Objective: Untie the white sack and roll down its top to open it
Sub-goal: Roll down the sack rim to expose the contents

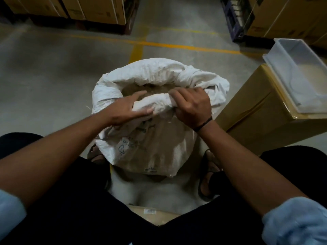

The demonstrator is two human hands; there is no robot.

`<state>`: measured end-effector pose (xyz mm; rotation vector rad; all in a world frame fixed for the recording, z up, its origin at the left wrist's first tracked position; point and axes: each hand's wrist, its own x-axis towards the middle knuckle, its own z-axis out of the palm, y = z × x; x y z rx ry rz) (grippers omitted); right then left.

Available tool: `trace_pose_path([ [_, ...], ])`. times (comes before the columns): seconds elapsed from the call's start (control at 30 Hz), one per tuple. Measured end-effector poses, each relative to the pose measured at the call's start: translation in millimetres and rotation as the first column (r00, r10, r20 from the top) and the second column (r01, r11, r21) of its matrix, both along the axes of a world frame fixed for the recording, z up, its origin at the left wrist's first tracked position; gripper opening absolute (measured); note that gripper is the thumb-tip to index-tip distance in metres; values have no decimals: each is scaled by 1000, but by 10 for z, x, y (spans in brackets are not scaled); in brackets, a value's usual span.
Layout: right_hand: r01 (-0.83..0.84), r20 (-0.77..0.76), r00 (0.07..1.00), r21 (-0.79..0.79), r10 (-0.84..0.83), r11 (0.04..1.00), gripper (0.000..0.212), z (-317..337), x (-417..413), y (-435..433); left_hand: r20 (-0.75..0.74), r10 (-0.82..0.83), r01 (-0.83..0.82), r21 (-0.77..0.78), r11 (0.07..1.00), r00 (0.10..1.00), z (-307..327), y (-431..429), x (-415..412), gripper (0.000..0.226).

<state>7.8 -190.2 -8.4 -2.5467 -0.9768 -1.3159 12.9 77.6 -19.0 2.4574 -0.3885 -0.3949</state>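
Observation:
The white sack (152, 144) stands upright on the floor between my legs, its mouth open. Its top is rolled into a thick cuff (159, 71) around the opening, and brownish contents (141, 89) show inside. My left hand (129, 107) grips the near rim of the cuff, fingers over the fold. My right hand (192, 105) grips the same near rim further right, fingers curled into the cloth. A dark band circles my right wrist. No tie or string is visible on the sack.
A brown cardboard box (256, 124) stands right of the sack with a clear plastic tub (276, 68) on top. Stacked cartons (88, 9) line the back, more at the back right (292, 18). Yellow floor lines (159, 44) cross the concrete. My sandalled feet flank the sack.

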Motion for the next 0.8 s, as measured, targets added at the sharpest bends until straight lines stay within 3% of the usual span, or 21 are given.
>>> trace_pose_path([
  [0.07,-20,-22,1000,-21,20,1000,23,-122,-67,-55,-230,-107,69,-168,983,967,62,-2,39,93],
  [0.13,13,-76,997,-41,-16,999,26,-196,-83,-34,-279,-111,59,-188,980,954,175,-116,26,85],
  [0.27,3,-138,990,-88,-15,996,23,-263,-97,198,55,-164,157,113,981,985,126,-380,-11,70],
  [0.33,19,-284,958,-106,-49,994,38,-335,-91,243,172,-133,99,196,976,976,54,-406,11,58],
  [0.4,-22,-582,812,-120,-52,992,76,-387,-60,233,270,-147,49,338,940,952,-40,-387,22,62],
  [0.47,-106,-822,568,-47,22,993,111,-418,-48,229,340,-263,74,480,874,903,-174,-407,-22,74],
  [0.5,-102,-881,470,2,50,995,124,-445,-52,244,393,-343,88,539,838,853,-234,-436,-91,69],
  [0.57,-30,-910,414,17,28,999,127,-471,-63,281,556,-459,68,583,809,693,-306,-485,-233,45],
  [0.63,12,-847,521,-111,-101,994,96,-468,-55,282,627,-462,61,552,832,628,-336,-493,-318,42],
  [0.67,39,-758,633,-169,-156,985,75,-480,-70,281,601,-412,86,495,865,685,-333,-486,-319,46],
  [0.7,72,-634,753,-187,-176,980,57,-502,-85,278,510,-324,115,397,910,797,-296,-469,-296,55],
  [0.73,90,-497,852,-172,-165,981,41,-538,-104,279,314,-204,126,251,960,927,-236,-437,-251,68],
  [0.77,77,-353,927,-151,-126,986,26,-582,-131,280,35,-108,105,72,992,994,-153,-392,-200,82],
  [0.8,49,-229,970,-136,-79,990,12,-618,-165,282,-212,-73,63,-53,997,975,-81,-331,-143,91],
])
